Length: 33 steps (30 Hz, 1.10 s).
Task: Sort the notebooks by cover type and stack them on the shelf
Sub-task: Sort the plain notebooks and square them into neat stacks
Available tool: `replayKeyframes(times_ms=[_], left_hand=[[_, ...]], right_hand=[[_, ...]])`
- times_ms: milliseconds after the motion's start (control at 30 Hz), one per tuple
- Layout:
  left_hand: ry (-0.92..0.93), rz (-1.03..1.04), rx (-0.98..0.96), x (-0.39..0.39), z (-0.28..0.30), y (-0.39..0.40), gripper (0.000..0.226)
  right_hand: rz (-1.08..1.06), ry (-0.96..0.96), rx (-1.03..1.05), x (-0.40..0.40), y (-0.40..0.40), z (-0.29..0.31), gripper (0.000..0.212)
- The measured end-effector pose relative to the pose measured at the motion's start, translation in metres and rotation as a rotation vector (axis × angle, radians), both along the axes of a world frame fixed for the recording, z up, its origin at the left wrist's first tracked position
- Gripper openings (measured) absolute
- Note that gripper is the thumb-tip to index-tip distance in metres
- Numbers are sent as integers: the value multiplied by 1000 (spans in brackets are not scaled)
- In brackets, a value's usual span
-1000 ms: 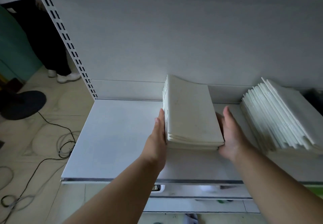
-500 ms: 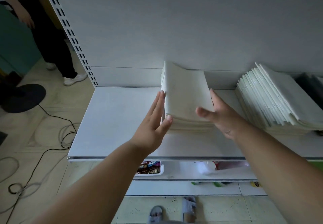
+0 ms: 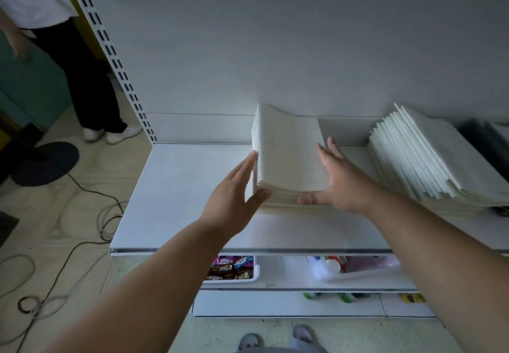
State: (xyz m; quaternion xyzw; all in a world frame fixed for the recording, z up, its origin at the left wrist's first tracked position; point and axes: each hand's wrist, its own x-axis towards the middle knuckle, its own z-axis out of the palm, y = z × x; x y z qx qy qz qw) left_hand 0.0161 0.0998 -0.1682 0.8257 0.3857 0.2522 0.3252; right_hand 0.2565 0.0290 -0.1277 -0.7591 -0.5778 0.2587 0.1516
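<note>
1. White shelf (image 3: 179,201) against a pale back wall; I see a stack of white notebooks (image 3: 289,159) lying at its middle.
2. Left hand (image 3: 234,195): fingers straight, flat against the stack's left edge, thumb at the near corner.
3. Right hand (image 3: 338,181): spread wide, palm at the stack's right side, thumb touching its near edge.
4. Second, fanned pile (image 3: 429,159) lies well right.

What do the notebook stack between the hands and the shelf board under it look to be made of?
Notebook stack: paper with matte off-white card covers, judging by the thin layered edges and slightly curled corners. Shelf board: probably white painted or powder-coated metal; it looks smooth with a faint sheen, has a thin bright front lip and hangs by a slotted upright.
</note>
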Motion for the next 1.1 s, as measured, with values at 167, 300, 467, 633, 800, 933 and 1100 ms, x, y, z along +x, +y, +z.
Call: replayKeyframes(times_ms=[167, 300, 467, 633, 800, 933, 1100], left_hand=[[17, 24, -47, 3, -1, -2, 77], [52, 71, -146, 0, -15, -7, 90], [203, 139, 88, 7, -22, -13, 42], [222, 171, 208, 7, -29, -5, 25], [184, 106, 228, 4, -37, -1, 27], [226, 100, 122, 5, -31, 5, 23], [229, 86, 90, 5, -25, 9, 21]], right_hand=[[77, -109, 30, -1, 2, 8, 134], [90, -71, 94, 1, 0, 1, 131], [-169, 245, 319, 3, -27, -34, 129], [-169, 304, 320, 0, -31, -58, 78], [-161, 245, 304, 0, -27, -55, 79], [-213, 256, 257, 2, -25, -54, 90], [-228, 277, 249, -1, -27, -52, 84]])
